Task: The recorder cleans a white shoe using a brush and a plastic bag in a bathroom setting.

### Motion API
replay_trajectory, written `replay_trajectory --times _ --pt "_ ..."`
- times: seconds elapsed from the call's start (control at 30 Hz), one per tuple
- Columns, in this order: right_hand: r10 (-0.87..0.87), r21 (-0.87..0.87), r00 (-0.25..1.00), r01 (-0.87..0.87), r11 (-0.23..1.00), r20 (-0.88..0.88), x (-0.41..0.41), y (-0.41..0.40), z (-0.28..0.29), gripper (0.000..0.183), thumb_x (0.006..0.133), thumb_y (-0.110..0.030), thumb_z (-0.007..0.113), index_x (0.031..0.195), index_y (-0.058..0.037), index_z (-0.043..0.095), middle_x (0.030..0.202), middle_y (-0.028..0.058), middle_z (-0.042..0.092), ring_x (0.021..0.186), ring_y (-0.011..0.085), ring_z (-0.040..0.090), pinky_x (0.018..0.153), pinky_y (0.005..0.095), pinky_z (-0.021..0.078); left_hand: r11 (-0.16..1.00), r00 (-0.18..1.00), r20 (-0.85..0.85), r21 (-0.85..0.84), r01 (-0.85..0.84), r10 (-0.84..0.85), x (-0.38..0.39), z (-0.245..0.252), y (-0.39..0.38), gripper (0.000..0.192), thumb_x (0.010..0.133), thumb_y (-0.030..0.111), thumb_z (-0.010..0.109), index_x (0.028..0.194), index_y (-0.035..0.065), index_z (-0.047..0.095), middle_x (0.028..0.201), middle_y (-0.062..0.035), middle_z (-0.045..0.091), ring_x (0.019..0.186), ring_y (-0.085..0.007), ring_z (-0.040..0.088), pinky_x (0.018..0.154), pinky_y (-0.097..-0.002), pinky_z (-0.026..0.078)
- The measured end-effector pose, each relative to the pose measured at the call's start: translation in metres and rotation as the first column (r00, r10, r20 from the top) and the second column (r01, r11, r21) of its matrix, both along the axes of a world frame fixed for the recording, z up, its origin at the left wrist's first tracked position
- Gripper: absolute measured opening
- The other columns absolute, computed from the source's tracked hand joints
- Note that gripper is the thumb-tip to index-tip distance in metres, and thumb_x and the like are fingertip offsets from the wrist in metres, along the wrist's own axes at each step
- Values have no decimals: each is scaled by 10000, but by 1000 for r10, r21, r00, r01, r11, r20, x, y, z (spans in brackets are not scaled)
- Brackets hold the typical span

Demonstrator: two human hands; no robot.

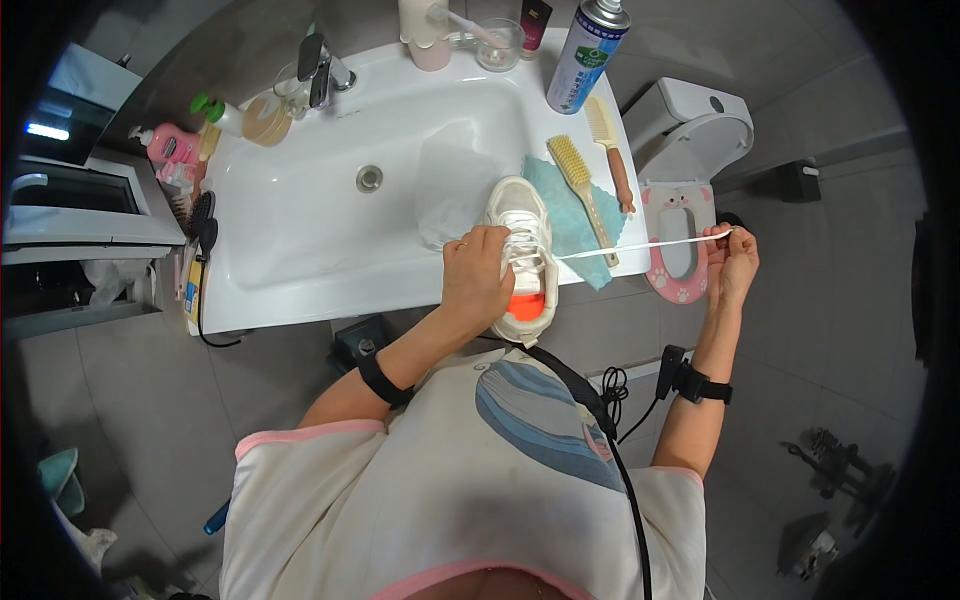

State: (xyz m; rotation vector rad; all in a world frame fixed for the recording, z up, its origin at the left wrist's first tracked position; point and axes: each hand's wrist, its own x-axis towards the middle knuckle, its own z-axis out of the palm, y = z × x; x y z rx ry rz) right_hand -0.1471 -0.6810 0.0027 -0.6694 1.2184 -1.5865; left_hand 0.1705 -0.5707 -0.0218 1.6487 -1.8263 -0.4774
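Observation:
A white lace-up sneaker [519, 196] with an orange insole [526, 307] is held over the front right rim of the washbasin, toe pointing away from me. My left hand [478, 279] grips its left side, with the fingers over the edge of the lacing. Out to the right, my right hand [733, 259] pinches the end of a white shoelace [645, 246]. The lace runs taut from the shoe's right side to those fingers. Beneath the lace lie a teal cloth [551, 184] and a yellow-bristled brush [574, 165] resting across it.
The white washbasin [300, 289] has a clear plastic bag [450, 187] in its bowl and a faucet [322, 71] behind. A second brush [616, 161] and a spray can [589, 56] stand or lie at the right. Beyond is a toilet with a pink seat [679, 289]. Hairbrushes [202, 217] sit left.

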Motion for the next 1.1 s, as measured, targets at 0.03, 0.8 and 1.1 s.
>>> replay_trajectory --times 0.03,0.8,1.1 --pt "-27 24 999 28 999 -42 5 1 1 122 904 -60 394 809 -10 454 758 103 515 667 193 529 712 355 511 1000 1000 0 0 1 -1 1 -1 0 405 676 43 581 1058 33 447 967 -116 493 890 -260 490 781 -374 325" --pt "448 294 120 -602 743 -886 159 77 12 535 680 -141 664 1140 -18 420 1066 178 492 937 311 510 803 394 412 980 1000 4 197 -31 31 5 -3 -5 517 648 79 606 1110 21 382 992 -163 482 907 -322 510 754 -421 360" --pt "610 405 364 -500 765 -703 156 79 -6 414 676 7 547 1060 -8 393 970 194 531 666 287 569 629 364 454 943 975 -220 324 71 2 21 -6 -3 446 699 16 534 1117 -4 381 1078 -225 470 918 -395 509 789 -417 414"
